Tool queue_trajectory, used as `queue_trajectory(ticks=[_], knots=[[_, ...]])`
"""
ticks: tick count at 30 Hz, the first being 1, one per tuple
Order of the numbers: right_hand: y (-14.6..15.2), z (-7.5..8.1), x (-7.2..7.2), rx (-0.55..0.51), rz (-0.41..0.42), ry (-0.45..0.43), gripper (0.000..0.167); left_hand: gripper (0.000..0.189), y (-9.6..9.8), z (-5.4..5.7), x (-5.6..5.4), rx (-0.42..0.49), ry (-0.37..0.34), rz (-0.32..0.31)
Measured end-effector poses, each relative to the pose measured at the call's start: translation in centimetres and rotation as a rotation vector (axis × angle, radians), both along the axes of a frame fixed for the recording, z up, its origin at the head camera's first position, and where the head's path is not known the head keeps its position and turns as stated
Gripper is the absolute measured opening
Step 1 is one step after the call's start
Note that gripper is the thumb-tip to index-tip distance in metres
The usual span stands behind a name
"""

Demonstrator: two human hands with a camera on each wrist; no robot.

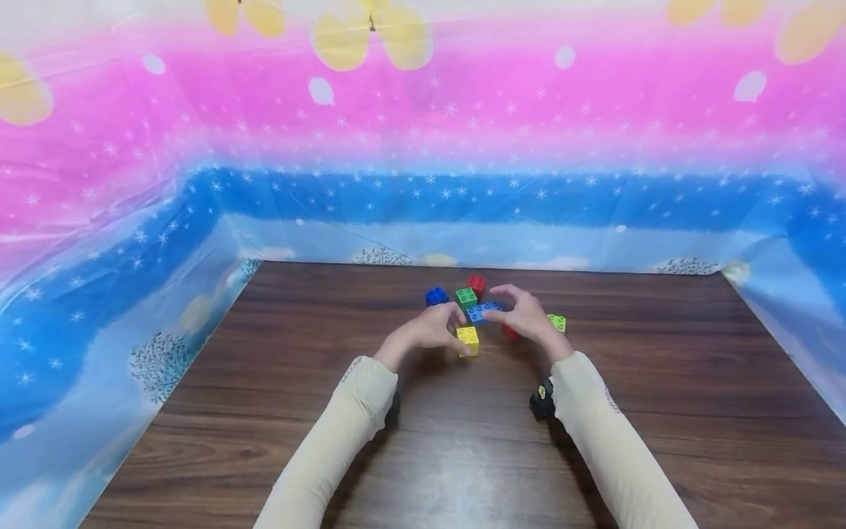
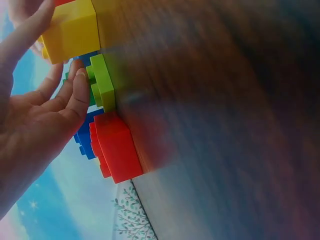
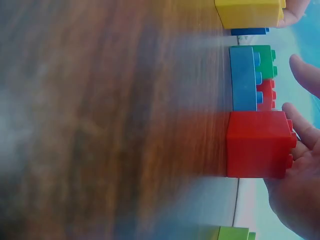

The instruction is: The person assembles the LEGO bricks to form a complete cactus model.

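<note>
Several toy bricks lie clustered mid-table. My left hand [image 1: 457, 330] reaches in from the left, its thumb resting on the yellow brick [image 1: 468, 340] [image 2: 70, 30]; the straight fingers [image 2: 75, 90] lie by a green brick [image 2: 102, 82], with a red brick [image 2: 117, 147] just beyond. My right hand [image 1: 497, 310] hovers with relaxed fingers over the blue brick [image 1: 482, 312] [image 3: 243, 77]. Its palm is against a red brick [image 3: 257, 145], which is mostly hidden under it in the head view. Neither hand lifts anything.
Behind the hands sit a dark blue brick [image 1: 436, 296], a green brick [image 1: 465, 297] and a red brick [image 1: 476, 283]. A lime brick [image 1: 557, 322] lies to the right. The brown wooden table [image 1: 463, 455] is walled by a pink and blue plastic sheet [image 1: 423, 198].
</note>
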State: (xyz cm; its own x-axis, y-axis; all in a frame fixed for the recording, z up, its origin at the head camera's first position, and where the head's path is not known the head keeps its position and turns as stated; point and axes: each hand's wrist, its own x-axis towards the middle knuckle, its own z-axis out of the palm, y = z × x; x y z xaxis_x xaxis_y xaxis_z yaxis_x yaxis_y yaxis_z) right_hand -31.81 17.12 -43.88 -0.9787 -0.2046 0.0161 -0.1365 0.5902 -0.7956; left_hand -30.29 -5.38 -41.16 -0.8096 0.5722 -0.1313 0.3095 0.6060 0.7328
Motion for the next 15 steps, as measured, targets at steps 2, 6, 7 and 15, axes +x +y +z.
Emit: queue_trajectory(ticks=[2, 6, 7, 15], knots=[[-0.21, 0.1, -0.04, 0.002, 0.003, -0.002, 0.058, 0.046, -0.11, 0.09, -0.06, -0.005, 0.002, -0.001], [-0.4, 0.2, -0.11, 0.025, 0.01, -0.015, 0.058, 0.042, -0.29, 0.06, -0.24, -0.019, 0.006, -0.011], [-0.41, 0.19, -0.14, 0.032, 0.01, -0.02, 0.058, 0.041, -0.32, 0.04, -0.26, -0.019, 0.007, -0.014], [-0.33, -0.37, -0.7, 0.033, 0.005, -0.077, 0.054, 0.035, -0.39, -0.17, -0.44, -0.009, 0.008, -0.009]])
